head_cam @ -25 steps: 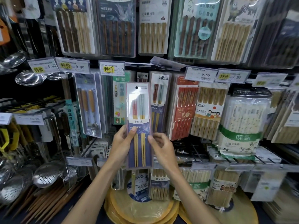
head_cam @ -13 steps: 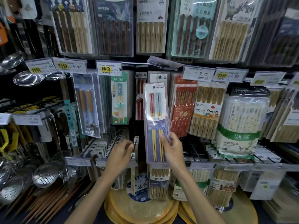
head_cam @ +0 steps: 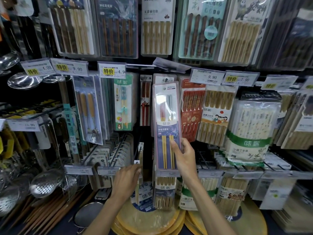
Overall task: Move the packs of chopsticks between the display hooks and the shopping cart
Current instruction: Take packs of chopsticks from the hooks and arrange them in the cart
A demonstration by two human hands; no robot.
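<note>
Chopstick pack is standing upright at the middle of the display, in front of the centre row of hanging goods, with a red pack hanging just beside it at 3 o'clock. We are holding it by its lower right edge with our right hand: the thumb is pressing across the clear front and the fingers are wrapping behind the card. Our left hand is hovering at 8 o'clock from the pack's bottom end, near the tip of a bare hook. Its fingers are pointing away from us, so we cannot tell whether they are gripping anything. Nor can we tell whether the hanging hole at the pack's 12 o'clock end is sitting on a peg. No shopping cart is showing.

We are judging the pack to be light and fairly stiff, a flat card under a glossy blister that is likely slippery to a bare thumb. Held this low, the long top is apt to sway. We are recommending a pinch across both long edges near the middle, with the second hand steadying the top.
</note>
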